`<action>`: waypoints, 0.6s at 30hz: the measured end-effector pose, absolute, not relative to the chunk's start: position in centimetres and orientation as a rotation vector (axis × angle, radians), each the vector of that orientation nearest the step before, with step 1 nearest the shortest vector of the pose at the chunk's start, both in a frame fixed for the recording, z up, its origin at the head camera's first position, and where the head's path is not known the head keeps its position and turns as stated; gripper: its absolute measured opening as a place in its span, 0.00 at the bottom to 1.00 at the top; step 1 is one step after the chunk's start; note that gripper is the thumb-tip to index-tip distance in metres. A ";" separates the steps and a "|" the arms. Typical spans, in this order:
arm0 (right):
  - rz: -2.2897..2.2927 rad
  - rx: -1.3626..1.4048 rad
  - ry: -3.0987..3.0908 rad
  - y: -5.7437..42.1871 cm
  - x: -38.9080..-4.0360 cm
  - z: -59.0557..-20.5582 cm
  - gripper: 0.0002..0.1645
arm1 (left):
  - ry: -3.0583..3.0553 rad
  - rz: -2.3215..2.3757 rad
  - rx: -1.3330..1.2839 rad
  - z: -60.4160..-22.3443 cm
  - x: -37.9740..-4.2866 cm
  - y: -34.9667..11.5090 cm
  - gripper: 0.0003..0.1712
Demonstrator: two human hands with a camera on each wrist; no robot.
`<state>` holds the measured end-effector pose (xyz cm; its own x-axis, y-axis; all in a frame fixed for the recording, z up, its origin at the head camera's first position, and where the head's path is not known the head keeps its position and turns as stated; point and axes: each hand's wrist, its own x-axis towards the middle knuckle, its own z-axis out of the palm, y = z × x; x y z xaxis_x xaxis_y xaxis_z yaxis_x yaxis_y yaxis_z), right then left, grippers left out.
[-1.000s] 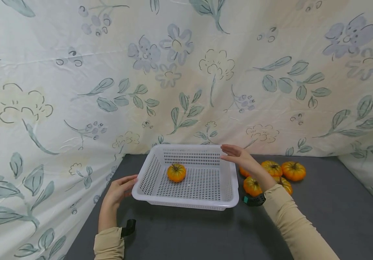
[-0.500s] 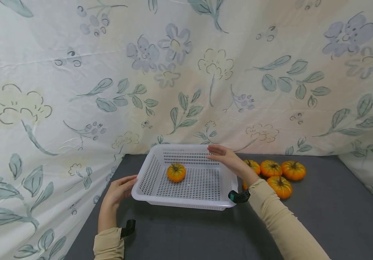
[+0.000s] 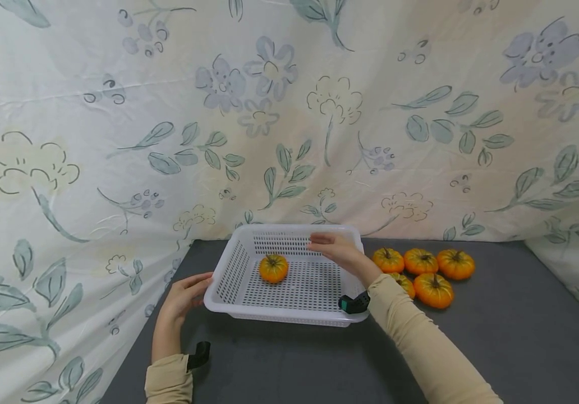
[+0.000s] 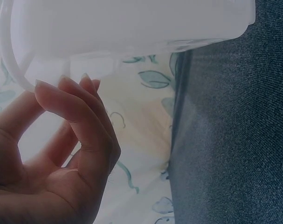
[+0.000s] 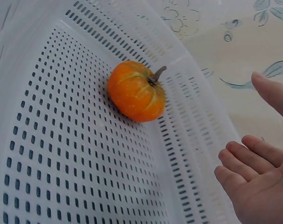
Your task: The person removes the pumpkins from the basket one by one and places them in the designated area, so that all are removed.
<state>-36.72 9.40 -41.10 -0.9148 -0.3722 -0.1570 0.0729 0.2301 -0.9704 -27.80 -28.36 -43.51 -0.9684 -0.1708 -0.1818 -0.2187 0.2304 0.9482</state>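
In the head view, a white plastic basket [image 3: 289,314] with slotted walls stands on the dark table. A small orange pumpkin [image 3: 273,269] lies inside it, left of the middle. At the basket's left rim is my left hand [image 3: 182,297]; the left wrist view shows its bent fingers [image 4: 87,123] and thumb at the rim, holding it. My right hand [image 3: 337,251] hovers over the basket's right part, holding nothing. In the right wrist view, that hand's fingers are extended, with the thumb spread away from them, apart from the pumpkin.
Several more orange pumpkins [image 3: 434,290] sit together on the table, right of the basket and partly behind the right sleeve [image 3: 421,342]. A floral cloth [image 3: 289,112] hangs behind the dark table [image 3: 289,365].
My right hand has moved left from the basket's right rim to above its inside, uncovering more of the pumpkins on the right. The left hand, basket and pumpkin inside stay put.
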 end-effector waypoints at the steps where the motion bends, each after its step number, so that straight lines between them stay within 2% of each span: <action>1: -1.729 -0.274 2.153 9.2 -36.8 -41.2 0.42 | 2.434 1.885 -0.383 -43.5 -27.8 -28.4 0.34; 18: -1.709 -0.257 2.083 6.2 -37.4 -41.3 0.43 | 2.455 1.860 -0.388 -43.7 -28.0 -28.4 0.34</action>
